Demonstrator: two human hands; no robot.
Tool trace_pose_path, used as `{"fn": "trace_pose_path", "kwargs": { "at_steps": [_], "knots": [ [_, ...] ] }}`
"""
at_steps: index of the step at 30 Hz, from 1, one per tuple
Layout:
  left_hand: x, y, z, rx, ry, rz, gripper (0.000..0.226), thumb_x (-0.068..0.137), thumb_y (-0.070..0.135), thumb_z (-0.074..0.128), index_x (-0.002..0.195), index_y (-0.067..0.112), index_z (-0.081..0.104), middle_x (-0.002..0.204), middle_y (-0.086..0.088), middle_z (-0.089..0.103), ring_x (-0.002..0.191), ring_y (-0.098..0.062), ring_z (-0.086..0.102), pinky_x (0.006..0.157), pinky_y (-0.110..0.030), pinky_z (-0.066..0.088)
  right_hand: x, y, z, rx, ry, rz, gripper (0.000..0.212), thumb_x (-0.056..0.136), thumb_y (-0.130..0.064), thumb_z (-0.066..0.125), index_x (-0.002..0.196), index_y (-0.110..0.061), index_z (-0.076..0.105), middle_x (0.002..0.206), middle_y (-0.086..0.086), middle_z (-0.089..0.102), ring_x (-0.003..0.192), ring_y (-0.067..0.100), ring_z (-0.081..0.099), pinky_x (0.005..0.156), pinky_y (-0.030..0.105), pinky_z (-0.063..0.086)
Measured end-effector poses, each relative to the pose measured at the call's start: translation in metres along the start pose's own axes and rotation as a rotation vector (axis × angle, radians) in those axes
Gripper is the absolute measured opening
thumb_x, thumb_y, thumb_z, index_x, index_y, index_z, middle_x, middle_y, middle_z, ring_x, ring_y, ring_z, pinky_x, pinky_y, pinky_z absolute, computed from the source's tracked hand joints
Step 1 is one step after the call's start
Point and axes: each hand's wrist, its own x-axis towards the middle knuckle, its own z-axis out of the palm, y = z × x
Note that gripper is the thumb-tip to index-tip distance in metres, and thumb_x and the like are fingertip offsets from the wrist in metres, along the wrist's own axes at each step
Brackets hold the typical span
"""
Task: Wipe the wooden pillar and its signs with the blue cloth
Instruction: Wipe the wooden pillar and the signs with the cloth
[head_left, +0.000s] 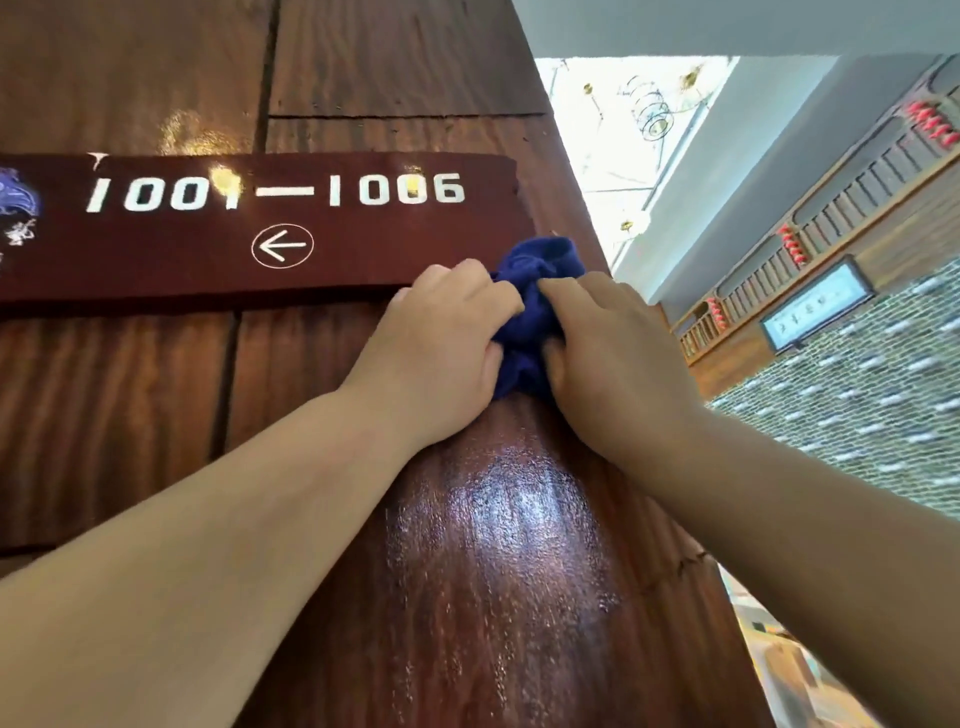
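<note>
head view, looking up along a wooden pillar (498, 545). blue cloth (535, 306) bunched against the pillar face near its 3 o'clock edge, pinched from both sides: left hand (447, 348) at the cloth's 9 o'clock, right hand (618, 358) at its 3 o'clock. each grip closed on the cloth, fingers curled into the folds, thumbs tucked at the lower part of the wad; only the top lobe and a middle strip of cloth showing between the hands. both hands touching the cloth, so neither nearer than the other.

dark red sign (270, 234) fixed across the pillar, long axis running 9 to 3 o'clock, lower right corner just beside the cloth's top lobe and touching or nearly touching the left knuckles. from the cloth, sign lying toward 10 to 11 o'clock; bulk of its face stretching away toward 9 o'clock, on the left hand's side. likely next stroke judged as a sideways sweep along that long axis, left hand better placed to lead.

glossy, wet-looking streak on the pillar at 6 o'clock below the hands, suggesting that stretch already wiped.

writing on the sign: "1001—1006" in white, with a white circled arrow below pointing to 9 o'clock; small blue and white emblem at the far left end, not legible. framed plaque (815, 306) on the far wall at 3 o'clock, characters too blurred to read.
</note>
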Motion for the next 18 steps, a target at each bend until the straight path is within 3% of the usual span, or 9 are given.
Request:
{"fn": "trace_pose_path", "kwargs": {
  "at_steps": [7, 9, 12, 14, 16, 18],
  "knots": [
    [-0.017, 0.008, -0.002, -0.076, -0.005, -0.03, 0.028, 0.074, 0.024, 0.04, 0.088, 0.01, 0.061, 0.084, -0.012, 0.055, 0.073, -0.034, 0.05, 0.06, -0.046, 0.046, -0.008, -0.004, -0.018, -0.108, -0.084, -0.081, 0.02, 0.085, -0.013, 0.057, 0.104, -0.007, 0.06, 0.094, 0.013, 0.059, 0.085, 0.038, 0.054, 0.064, 0.037, 0.031],
    [-0.019, 0.006, -0.003, -0.083, -0.012, -0.027, 0.03, 0.076, 0.026, 0.038, 0.087, 0.009, 0.06, 0.084, -0.013, 0.054, 0.07, -0.034, 0.047, 0.06, -0.048, 0.046, -0.007, -0.008, -0.025, -0.143, -0.142, -0.074, 0.019, 0.09, -0.019, 0.05, 0.106, -0.009, 0.056, 0.099, 0.013, 0.056, 0.087, 0.038, 0.053, 0.061, 0.035, 0.027],
    [-0.023, 0.004, -0.006, -0.11, -0.057, -0.024, 0.029, 0.079, 0.028, 0.036, 0.09, 0.01, 0.055, 0.087, -0.013, 0.051, 0.07, -0.032, 0.043, 0.066, -0.051, 0.046, -0.004, -0.013, -0.037, -0.109, -0.286, -0.03, 0.014, 0.093, -0.026, 0.045, 0.095, -0.012, 0.045, 0.095, 0.014, 0.056, 0.084, 0.039, 0.054, 0.06, 0.034, 0.024],
    [-0.029, 0.002, -0.014, -0.135, -0.098, -0.044, 0.022, 0.084, 0.026, 0.043, 0.094, 0.01, 0.054, 0.091, -0.013, 0.05, 0.075, -0.032, 0.043, 0.073, -0.05, 0.044, 0.001, -0.021, -0.048, -0.054, -0.403, -0.003, 0.016, 0.091, -0.027, 0.048, 0.085, -0.014, 0.041, 0.078, 0.011, 0.055, 0.074, 0.036, 0.052, 0.059, 0.033, 0.021],
    [-0.041, -0.002, -0.021, -0.175, -0.137, -0.039, 0.019, 0.087, 0.025, 0.048, 0.099, 0.01, 0.053, 0.093, -0.012, 0.049, 0.083, -0.036, 0.048, 0.076, -0.046, 0.04, 0.005, -0.03, -0.063, -0.026, -0.569, 0.008, 0.023, 0.091, -0.03, 0.053, 0.08, -0.012, 0.046, 0.065, 0.001, 0.049, 0.065, 0.027, 0.047, 0.054, 0.036, 0.02],
    [-0.051, -0.006, -0.027, -0.216, -0.146, -0.006, 0.023, 0.087, 0.027, 0.049, 0.102, 0.011, 0.055, 0.093, -0.01, 0.05, 0.09, -0.037, 0.051, 0.078, -0.044, 0.041, 0.007, -0.036, -0.074, 0.002, -0.694, 0.006, 0.028, 0.091, -0.035, 0.055, 0.079, -0.01, 0.053, 0.064, -0.001, 0.051, 0.058, 0.019, 0.047, 0.05, 0.032, 0.03]
  ]
}}
